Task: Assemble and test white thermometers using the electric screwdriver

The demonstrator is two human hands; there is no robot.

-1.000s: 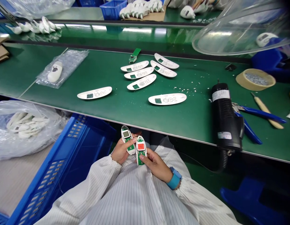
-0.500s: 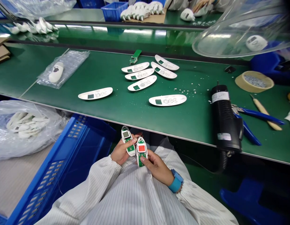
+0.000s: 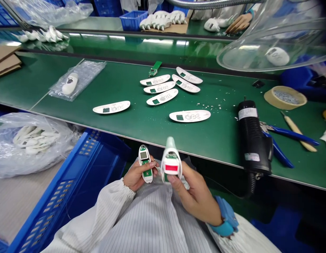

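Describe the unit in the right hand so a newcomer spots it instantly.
Find the green bench, then look to its near edge. The right hand holds the white unit; its red panel sets it apart from the grey-screened unit in the left hand.

Grey-screen device (image 3: 145,164): white shell, green board bared, face up, in left hand (image 3: 135,176) | red-patch device (image 3: 171,168): white shell, green board partly covered, tip forward, apparently tilted, in right hand (image 3: 198,195)
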